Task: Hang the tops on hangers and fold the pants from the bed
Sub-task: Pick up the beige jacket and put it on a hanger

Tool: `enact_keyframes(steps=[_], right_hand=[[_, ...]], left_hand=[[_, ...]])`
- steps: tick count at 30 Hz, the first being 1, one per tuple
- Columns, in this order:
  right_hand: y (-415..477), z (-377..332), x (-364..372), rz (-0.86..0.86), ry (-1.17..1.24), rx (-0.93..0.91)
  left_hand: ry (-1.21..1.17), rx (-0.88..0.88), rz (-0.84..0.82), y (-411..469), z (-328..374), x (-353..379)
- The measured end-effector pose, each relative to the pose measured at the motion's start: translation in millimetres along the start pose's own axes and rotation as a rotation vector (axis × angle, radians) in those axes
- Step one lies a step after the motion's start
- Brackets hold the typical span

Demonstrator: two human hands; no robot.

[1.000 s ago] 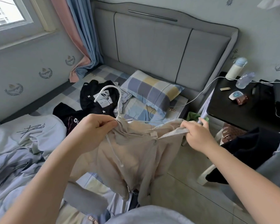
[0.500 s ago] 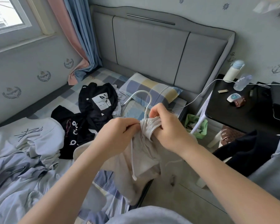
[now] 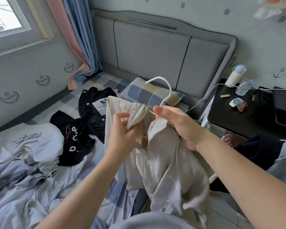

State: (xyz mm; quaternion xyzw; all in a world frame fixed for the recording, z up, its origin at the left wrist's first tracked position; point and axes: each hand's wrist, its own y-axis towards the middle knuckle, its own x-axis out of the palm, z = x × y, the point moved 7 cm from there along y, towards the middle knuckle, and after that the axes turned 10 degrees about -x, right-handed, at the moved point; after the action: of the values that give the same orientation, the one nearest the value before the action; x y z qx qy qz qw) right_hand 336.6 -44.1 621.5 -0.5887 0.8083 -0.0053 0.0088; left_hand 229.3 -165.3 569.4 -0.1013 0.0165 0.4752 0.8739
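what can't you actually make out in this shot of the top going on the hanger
Head view:
- hanger: only its hook shows; the rest is hidden by the right hand and the beige top.
- left hand: fingertips partly hidden in the gathered fabric.
- dark garment at the right: cut off by the frame edge, type unclear.
- small items on the nightstand: labels too small to read.

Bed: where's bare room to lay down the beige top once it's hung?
Bare checked sheet shows between the curtain, the pillow and the black tops. The nightstand is bare along its front edge. Nearer, the pale sweatshirt and rumpled duvet crowd the bed. The left hand and right hand hold the beige top.
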Motion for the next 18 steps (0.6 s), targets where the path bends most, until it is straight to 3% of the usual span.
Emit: enact_keyframes(steps=[2,6,10,12,16,18], right_hand=[[6,-6,-7,0.057,-0.221,-0.027],[12,-37,-24,0.105,-0.664,-0.187],[13,-36,-32,-0.091,-0.941,0.034],[13,-37,-30,-0.194,-1.108,0.115],[18,-68,-23,-0.051,-1.110,-0.090],[20,-69,-18,-0.089,-1.172,-0.068]], left_hand=[[0.083,0.082,0.105,10,9,-7],[-0.001,0.210,0.265,30,45,-34],[0.080,0.321,0.349,44,83,-53],[0.145,0.333,0.323,47,93,-51],[0.370,0.345,0.171,51,100,-29],[0.349,0.345,0.169,49,101,-28]])
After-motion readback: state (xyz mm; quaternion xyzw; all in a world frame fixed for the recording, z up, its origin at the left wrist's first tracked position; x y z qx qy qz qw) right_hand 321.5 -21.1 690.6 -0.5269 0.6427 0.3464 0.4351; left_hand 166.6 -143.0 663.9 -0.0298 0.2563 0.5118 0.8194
